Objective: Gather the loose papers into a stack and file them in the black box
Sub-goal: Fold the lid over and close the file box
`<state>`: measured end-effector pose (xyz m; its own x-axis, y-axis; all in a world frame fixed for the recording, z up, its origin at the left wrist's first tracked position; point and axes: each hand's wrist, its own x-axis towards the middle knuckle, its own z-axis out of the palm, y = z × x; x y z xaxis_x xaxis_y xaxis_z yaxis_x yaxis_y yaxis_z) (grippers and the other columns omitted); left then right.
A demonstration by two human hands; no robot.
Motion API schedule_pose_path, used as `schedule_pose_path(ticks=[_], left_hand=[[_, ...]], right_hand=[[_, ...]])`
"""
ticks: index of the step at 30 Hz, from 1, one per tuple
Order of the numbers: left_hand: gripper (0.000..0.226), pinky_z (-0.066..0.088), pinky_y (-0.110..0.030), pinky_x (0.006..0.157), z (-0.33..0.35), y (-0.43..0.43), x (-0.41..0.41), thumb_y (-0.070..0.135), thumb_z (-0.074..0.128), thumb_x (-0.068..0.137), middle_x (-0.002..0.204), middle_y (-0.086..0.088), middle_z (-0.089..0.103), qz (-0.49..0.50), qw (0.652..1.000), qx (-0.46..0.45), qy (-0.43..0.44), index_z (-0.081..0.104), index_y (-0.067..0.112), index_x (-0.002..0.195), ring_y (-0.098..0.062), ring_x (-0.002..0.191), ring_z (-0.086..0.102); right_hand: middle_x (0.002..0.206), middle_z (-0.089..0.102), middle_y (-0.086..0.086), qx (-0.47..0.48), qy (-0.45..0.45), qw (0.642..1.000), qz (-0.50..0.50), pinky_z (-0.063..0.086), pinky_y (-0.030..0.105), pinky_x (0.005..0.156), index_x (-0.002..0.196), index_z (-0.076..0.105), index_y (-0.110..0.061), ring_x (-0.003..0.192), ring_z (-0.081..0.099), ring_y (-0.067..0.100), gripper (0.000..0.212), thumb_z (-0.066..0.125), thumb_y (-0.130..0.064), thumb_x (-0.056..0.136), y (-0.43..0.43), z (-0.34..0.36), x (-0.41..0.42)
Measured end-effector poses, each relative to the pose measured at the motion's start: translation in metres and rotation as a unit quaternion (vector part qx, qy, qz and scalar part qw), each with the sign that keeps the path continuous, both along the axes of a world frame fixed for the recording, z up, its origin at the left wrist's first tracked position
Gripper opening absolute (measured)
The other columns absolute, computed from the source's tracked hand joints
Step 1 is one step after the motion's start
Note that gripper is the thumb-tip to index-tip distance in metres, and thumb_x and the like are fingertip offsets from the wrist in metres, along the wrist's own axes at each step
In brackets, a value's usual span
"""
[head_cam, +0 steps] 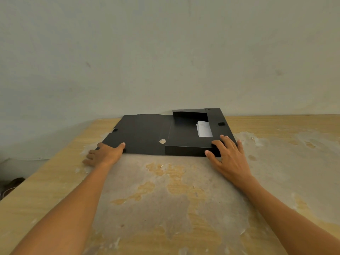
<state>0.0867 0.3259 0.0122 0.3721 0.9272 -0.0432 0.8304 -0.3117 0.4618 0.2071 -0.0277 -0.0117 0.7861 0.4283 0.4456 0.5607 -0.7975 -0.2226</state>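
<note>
The black box (185, 142) lies at the far side of the bench (165, 199), close against the pale wall (165, 52), and it is open: its wide lid (139, 133) is folded out flat to my left, while the tray part sits to the right with its near wall facing me. Inside the tray, toward its right side, I can see the white papers (204, 129) lying as a small stack, partly hidden under a black inner flap. A small round silvery ring (162, 141) shows on the spine between lid and tray. My left hand (104, 154) rests at the near left corner of the flat lid, fingers loosely spread, the thumb lying on the lid's edge and the other fingers down on the bench beside it; it grips nothing that I can make out. My right hand (227, 153) is laid over the near right corner of the tray, fingers spread across the top edge and the thumb reaching along the front wall, pressing rather than pinching. Both my forearms stretch bare across the bench, whose yellowish wood-grain surface is worn through in large grey patches.
</note>
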Motion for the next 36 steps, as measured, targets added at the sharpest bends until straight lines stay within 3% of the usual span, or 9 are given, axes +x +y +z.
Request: schedule_pose_path(ticks=[6,11,15,18,21,25,27,31,36], left_hand=[[0.104,0.010,-0.058,0.113,-0.002,0.021,0.001,0.079,0.050,0.068,0.145,-0.028,0.036,0.001,1.000,0.016,0.017,0.030,0.009,0.141,-0.045,0.136,0.028],[0.092,0.008,-0.058,0.112,-0.003,0.023,0.003,0.071,0.054,0.073,0.143,-0.027,0.038,-0.016,0.998,0.060,0.002,0.035,0.008,0.137,-0.043,0.134,0.031],[0.073,0.021,-0.053,0.110,0.002,0.026,0.001,0.053,0.070,0.072,0.134,-0.024,0.045,0.038,0.994,0.029,-0.097,0.045,0.009,0.125,-0.041,0.127,0.037],[0.060,0.035,-0.046,0.102,0.011,0.023,0.002,0.024,0.073,0.075,0.133,-0.020,0.044,0.068,0.968,0.007,-0.242,0.045,0.010,0.126,-0.038,0.120,0.044],[0.057,0.046,-0.032,0.080,0.023,0.012,0.004,-0.007,0.058,0.077,0.136,-0.016,0.037,0.055,0.907,-0.014,-0.417,0.040,0.008,0.129,-0.026,0.102,0.048],[0.074,0.050,-0.025,0.075,0.046,0.000,0.010,-0.013,0.050,0.076,0.118,-0.012,0.051,0.069,0.820,-0.018,-0.568,0.027,0.015,0.141,-0.022,0.092,0.056],[0.071,0.050,-0.021,0.072,0.057,-0.008,0.014,-0.010,0.052,0.079,0.106,-0.006,0.057,0.063,0.800,-0.024,-0.597,0.028,0.013,0.141,-0.017,0.083,0.058],[0.038,0.048,-0.011,0.063,0.073,-0.026,0.025,-0.001,0.058,0.079,0.104,-0.008,0.066,0.026,0.807,0.026,-0.590,0.058,0.004,0.117,-0.013,0.078,0.059],[0.037,0.044,-0.001,0.060,0.085,-0.056,0.039,0.000,0.056,0.083,0.106,-0.007,0.067,-0.076,0.801,0.068,-0.589,0.061,0.005,0.119,-0.014,0.086,0.060]], right_hand=[[0.146,0.043,0.008,0.004,-0.007,1.000,-0.004,0.009,0.048,0.117,0.129,0.052,-0.023,0.140,0.031,0.024,0.073,0.019,-0.068,0.082,0.000,-0.002,0.003],[0.143,0.046,0.008,0.010,-0.010,1.000,-0.005,0.014,0.049,0.116,0.126,0.053,-0.022,0.138,0.035,0.024,0.053,0.040,-0.059,0.090,0.001,-0.003,0.005],[0.141,0.048,0.009,0.011,-0.011,1.000,-0.006,0.017,0.049,0.115,0.125,0.054,-0.021,0.137,0.037,0.024,0.053,0.040,-0.059,0.090,0.001,-0.002,0.005],[0.136,0.052,0.008,0.012,-0.026,1.000,-0.007,0.023,0.049,0.112,0.121,0.056,-0.020,0.133,0.042,0.025,0.062,0.031,-0.064,0.085,0.001,-0.002,0.004],[0.136,0.053,0.009,0.010,-0.028,1.000,-0.008,0.024,0.049,0.112,0.121,0.056,-0.020,0.133,0.042,0.025,0.059,0.035,-0.061,0.085,0.001,-0.003,0.005],[0.135,0.054,0.008,0.008,-0.027,1.000,-0.011,0.024,0.049,0.112,0.118,0.056,-0.020,0.132,0.043,0.025,0.061,0.032,-0.064,0.084,0.001,-0.003,0.005],[0.135,0.054,0.009,0.009,-0.023,1.000,-0.010,0.024,0.049,0.112,0.117,0.057,-0.019,0.132,0.043,0.026,0.059,0.034,-0.062,0.083,0.000,-0.003,0.005],[0.135,0.052,0.014,0.026,-0.013,1.000,0.001,0.023,0.048,0.113,0.114,0.058,-0.015,0.133,0.041,0.029,0.053,0.042,-0.054,0.082,-0.001,-0.003,0.002],[0.142,0.044,0.020,0.036,-0.009,0.999,-0.015,0.019,0.051,0.113,0.115,0.059,-0.014,0.138,0.033,0.034,0.051,0.047,-0.051,0.083,-0.004,-0.002,0.001]])
